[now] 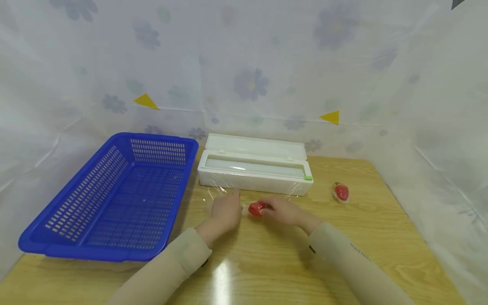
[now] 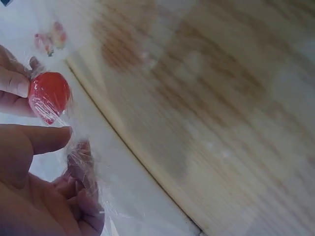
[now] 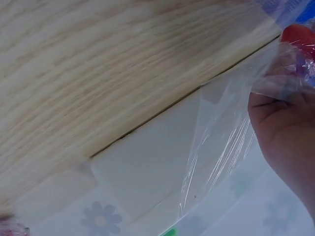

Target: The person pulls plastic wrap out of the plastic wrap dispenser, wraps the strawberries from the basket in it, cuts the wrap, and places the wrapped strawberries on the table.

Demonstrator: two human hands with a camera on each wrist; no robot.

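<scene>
A small red fruit (image 1: 257, 208), like a strawberry, is wrapped in clear plastic film above the table. My right hand (image 1: 282, 209) holds it between thumb and fingers. Just to its left, my left hand (image 1: 226, 210) has its fingers curled into bunched cling film (image 2: 83, 167), thumb near the fruit in the left wrist view. The film stretches back toward a white cling film dispenser (image 1: 255, 185), whose lid stands raised over the roll (image 1: 251, 166). In the right wrist view, film covers part of the right fingers, and only a bit of the fruit shows.
A large blue plastic basket (image 1: 179, 203) occupies the table's left side. Another red fruit (image 1: 341, 192), in clear wrap, lies on the wooden table (image 1: 366, 237) at the right. Behind the dispenser hangs a flower-patterned sheet (image 1: 251, 106) with yellow triangles.
</scene>
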